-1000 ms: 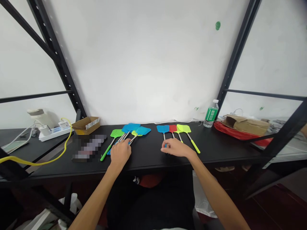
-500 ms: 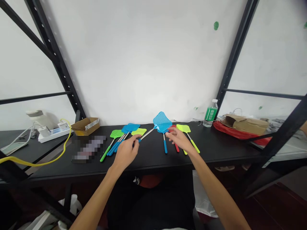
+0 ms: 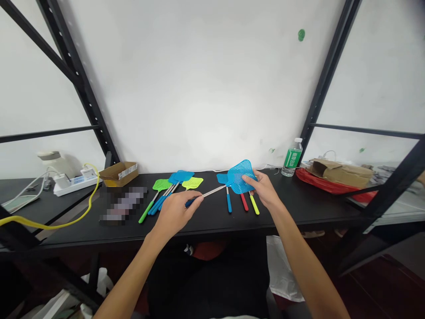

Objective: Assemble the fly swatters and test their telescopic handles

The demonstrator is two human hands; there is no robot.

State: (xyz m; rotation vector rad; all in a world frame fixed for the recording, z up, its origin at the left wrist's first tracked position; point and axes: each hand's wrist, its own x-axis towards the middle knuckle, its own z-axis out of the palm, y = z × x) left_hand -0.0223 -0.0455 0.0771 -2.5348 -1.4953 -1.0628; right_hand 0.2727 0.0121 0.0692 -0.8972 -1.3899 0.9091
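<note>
Left hand (image 3: 175,213) grips flyswatter (image 3: 239,176) (right hand (image 3: 263,188) probably too).

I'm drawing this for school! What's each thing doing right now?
Blue fly swatter: lifted, held by both hands.
Left hand: gripping the swatter's handle.
Right hand: pinching the swatter's mesh head.
Green fly swatter: lying flat on the black table.
Water bottle: standing upright, capped.

A: What colours is the raised fly swatter (image 3: 241,176)?
B: Bright blue mesh, dotted with holes, on a silver handle.
A: Left of it?
B: A lime swatter (image 3: 162,184), a blue swatter (image 3: 181,177), a yellow swatter (image 3: 191,182).
A: Beneath it?
B: A red handle (image 3: 244,202), a yellow handle (image 3: 254,204).
</note>
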